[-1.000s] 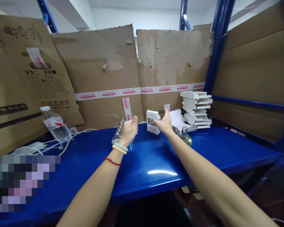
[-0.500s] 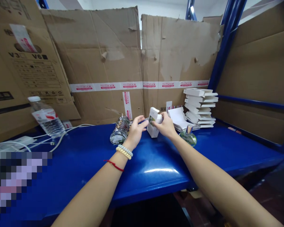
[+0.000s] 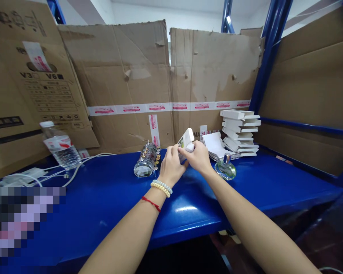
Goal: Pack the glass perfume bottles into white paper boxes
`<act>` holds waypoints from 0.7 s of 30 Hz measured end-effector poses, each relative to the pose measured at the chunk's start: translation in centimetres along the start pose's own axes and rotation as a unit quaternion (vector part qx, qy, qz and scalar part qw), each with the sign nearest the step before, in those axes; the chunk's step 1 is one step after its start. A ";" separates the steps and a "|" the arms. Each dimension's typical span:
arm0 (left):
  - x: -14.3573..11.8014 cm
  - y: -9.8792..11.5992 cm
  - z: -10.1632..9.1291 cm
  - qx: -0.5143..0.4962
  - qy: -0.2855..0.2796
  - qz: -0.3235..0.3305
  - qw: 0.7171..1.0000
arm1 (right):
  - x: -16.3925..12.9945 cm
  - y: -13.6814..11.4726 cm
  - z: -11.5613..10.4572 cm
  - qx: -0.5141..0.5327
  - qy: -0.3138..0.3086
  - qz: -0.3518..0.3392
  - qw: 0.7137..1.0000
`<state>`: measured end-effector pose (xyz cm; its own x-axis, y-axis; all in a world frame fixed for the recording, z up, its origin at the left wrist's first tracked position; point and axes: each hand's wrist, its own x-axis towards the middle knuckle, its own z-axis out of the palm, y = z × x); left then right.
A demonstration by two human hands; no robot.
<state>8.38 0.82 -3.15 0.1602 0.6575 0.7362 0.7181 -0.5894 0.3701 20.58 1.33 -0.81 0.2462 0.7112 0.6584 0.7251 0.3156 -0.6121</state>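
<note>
A small white carton (image 3: 189, 136), its top flap raised, is tilted between my two hands above the blue table. My left hand (image 3: 173, 163) grips its lower left side, fingers curled around it. From the right, my right hand (image 3: 198, 156) holds the carton near its upper end, thumb toward the opening. The carton's lower part is hidden by my fingers. Just right of my right wrist lies a glass perfume bottle (image 3: 226, 169) with a metallic cap. Left of my left hand, a clear glass jar (image 3: 145, 161) with gold-coloured trinkets lies on its side.
Flat white cartons (image 3: 240, 133) are stacked at the back right, beside folded white card (image 3: 213, 144). A plastic water bottle (image 3: 61, 146) leans at the left near white cables (image 3: 82, 161). Cardboard sheets (image 3: 125, 76) wall the back of the blue table (image 3: 108, 205).
My left hand has moved right and closed on the carton, which was in my right hand alone. The carton has gone from nearly upright to tilted. The view has shifted slightly.
</note>
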 end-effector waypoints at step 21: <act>-0.5 -1.4 -0.6 -0.122 -0.166 0.071 0.976 | -3.4 8.0 -11.0 -0.164 -0.157 0.089 0.970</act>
<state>6.86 1.08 -3.67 0.4867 0.6531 0.5801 0.4968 -0.7532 0.4312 32.66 -5.47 -3.09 0.2167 0.9083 0.3577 0.8671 -0.0107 -0.4980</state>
